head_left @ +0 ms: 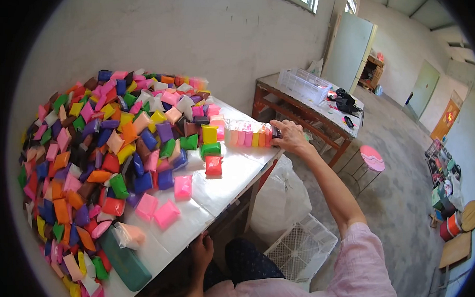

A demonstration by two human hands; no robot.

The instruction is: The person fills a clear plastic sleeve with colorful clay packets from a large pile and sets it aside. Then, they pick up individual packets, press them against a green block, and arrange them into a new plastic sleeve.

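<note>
One right hand (287, 135) grips packet row (247, 136) at table (236, 174) edge.

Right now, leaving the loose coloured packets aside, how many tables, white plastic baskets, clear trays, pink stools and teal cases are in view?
Tables: 2
White plastic baskets: 2
Clear tray, under the right hand: 1
Pink stool: 1
Teal case: 1
Total: 7
</note>
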